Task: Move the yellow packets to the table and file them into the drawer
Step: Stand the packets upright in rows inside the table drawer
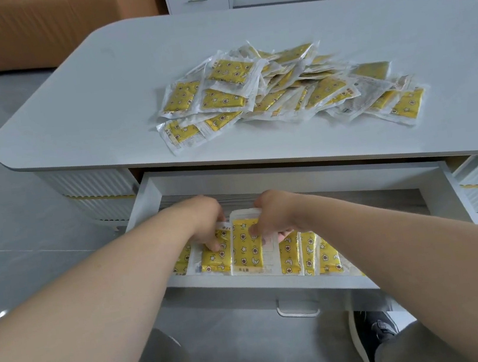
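observation: the drawer (247,285) is standing pulled open below the table (94,94). a loose pile (288,86) of yellow packets is lying on the table top, toward 1 o'clock from the hands. inside the drawer, a row (307,251) of filed packets is leaning on edge along the front wall, running off toward 3 o'clock.

the right hand (271,216) is pinching one packet (246,251) by its top seal, thumb on the printed face. the left hand (207,226), at 9 o'clock of it, is curling its fingers onto the neighbouring packet (215,258); pinching or only pressing, i cannot tell.

judgement: the packets are looking light, thin and floppy, with slick clear film. taking hold at the flat sealed border is seeming safest, since a lone packet is likely to be slumping unless braced against the row.
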The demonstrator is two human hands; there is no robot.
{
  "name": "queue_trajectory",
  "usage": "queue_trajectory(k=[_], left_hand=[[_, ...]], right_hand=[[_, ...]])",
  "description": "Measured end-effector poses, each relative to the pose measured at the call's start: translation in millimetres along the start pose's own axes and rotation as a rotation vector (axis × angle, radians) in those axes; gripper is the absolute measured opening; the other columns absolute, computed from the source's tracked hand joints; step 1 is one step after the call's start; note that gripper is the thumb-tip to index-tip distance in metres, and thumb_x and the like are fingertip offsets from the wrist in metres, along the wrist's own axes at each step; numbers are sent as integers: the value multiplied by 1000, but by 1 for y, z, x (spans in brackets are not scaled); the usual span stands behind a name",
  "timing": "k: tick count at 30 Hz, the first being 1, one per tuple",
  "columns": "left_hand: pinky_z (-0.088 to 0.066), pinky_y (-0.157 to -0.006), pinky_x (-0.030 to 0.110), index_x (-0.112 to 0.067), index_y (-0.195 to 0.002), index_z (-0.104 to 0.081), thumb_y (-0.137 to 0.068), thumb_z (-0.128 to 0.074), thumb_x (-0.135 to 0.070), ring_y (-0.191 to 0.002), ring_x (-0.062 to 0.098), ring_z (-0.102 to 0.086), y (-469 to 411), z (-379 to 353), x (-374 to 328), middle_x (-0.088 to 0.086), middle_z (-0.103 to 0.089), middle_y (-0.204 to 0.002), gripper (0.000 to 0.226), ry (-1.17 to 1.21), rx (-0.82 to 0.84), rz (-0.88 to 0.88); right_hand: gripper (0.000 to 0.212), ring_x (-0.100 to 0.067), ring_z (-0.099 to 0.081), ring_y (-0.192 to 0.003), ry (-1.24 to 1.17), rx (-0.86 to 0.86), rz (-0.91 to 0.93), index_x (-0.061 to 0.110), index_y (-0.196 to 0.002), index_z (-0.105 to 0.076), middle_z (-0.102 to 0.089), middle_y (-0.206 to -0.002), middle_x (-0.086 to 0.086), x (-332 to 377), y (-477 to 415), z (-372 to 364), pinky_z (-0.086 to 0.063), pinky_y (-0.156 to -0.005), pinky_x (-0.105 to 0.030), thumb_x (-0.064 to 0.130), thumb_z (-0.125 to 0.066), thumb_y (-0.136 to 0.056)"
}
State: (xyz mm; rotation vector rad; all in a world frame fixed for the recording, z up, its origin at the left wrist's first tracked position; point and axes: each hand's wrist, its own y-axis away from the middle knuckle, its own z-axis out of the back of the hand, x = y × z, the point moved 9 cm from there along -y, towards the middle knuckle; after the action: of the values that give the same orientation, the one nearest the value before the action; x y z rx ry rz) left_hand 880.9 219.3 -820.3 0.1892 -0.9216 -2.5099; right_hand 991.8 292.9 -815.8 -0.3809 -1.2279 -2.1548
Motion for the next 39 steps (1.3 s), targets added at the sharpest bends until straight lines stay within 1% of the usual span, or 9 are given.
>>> queue_trajectory(k=[4,8,11,20,24,27,30,33,39], left_hand=[[-50,-101,36,-23,-148,-49,-80,-83,-30,-124,24,-58,3,2,0,-1,-58,-141,76,-45,14,-35],[-50,-99,35,-25,-148,-49,-83,-79,-29,-122,23,-57,5,1,1,-2,-57,-141,71,-51,44,-75],[-52,-98,36,-25,-144,-54,-83,-78,-24,-116,21,-59,4,-2,-1,-3,-61,-136,65,-41,56,-92],[-47,-107,39,-23,-154,-38,-84,-79,-27,-133,27,-50,18,10,-1,2,-47,-152,81,-18,16,-45],[-48,-97,32,-22,-148,-46,-88,-75,-31,-125,24,-55,45,42,-1,1,-54,-143,67,43,-82,-49],[-55,-87,35,-20,-125,-65,-90,-68,-26,-106,24,-64,63,75,6,4,-66,-122,36,78,-276,22],[-59,-81,40,-18,-107,-69,-92,-65,-27,-92,26,-66,81,107,1,4,-67,-106,18,123,-541,76],[-59,-78,42,-15,-96,-70,-94,-61,-23,-85,27,-66,92,128,-7,4,-69,-96,12,264,-736,83],[-57,-72,36,-21,-86,-66,-93,-60,-21,-81,17,-65,86,144,-12,-4,-68,-85,9,673,-860,31]], right_hand=[[48,-23,-68,-85,171,-52,70,8,-133,-54,-66,-111,-11,6,-10,-7,-58,-63,-29,24,-74,-92],[72,-31,-52,-122,528,-173,100,16,-141,-46,-50,-139,-14,5,-13,-9,-52,-96,-42,53,-73,-85],[82,-35,-39,-135,611,-176,79,22,-146,-38,-37,-148,-15,1,-12,-14,-47,-105,-50,59,-72,-83],[85,-35,-38,-138,714,-247,67,21,-151,-31,-37,-151,-15,0,-3,-17,-41,-110,-51,64,-65,-86],[67,-30,-52,-122,673,-298,120,20,-140,-46,-52,-135,-10,24,12,-4,-47,-98,-45,61,-62,-89],[36,-23,-61,-92,550,-311,148,20,-112,-57,-61,-105,-1,46,25,14,-55,-78,-36,50,-59,-94],[25,-20,-64,-85,401,-384,180,17,-93,-63,-65,-92,1,58,42,45,-58,-77,-36,42,-61,-93],[19,-19,-67,-81,155,-469,173,15,-90,-69,-71,-88,-2,52,62,82,-58,-73,-34,33,-64,-92],[15,-20,-69,-61,-750,-567,47,9,-109,-65,-73,-88,-7,7,81,127,-51,-51,-26,17,-64,-97]])
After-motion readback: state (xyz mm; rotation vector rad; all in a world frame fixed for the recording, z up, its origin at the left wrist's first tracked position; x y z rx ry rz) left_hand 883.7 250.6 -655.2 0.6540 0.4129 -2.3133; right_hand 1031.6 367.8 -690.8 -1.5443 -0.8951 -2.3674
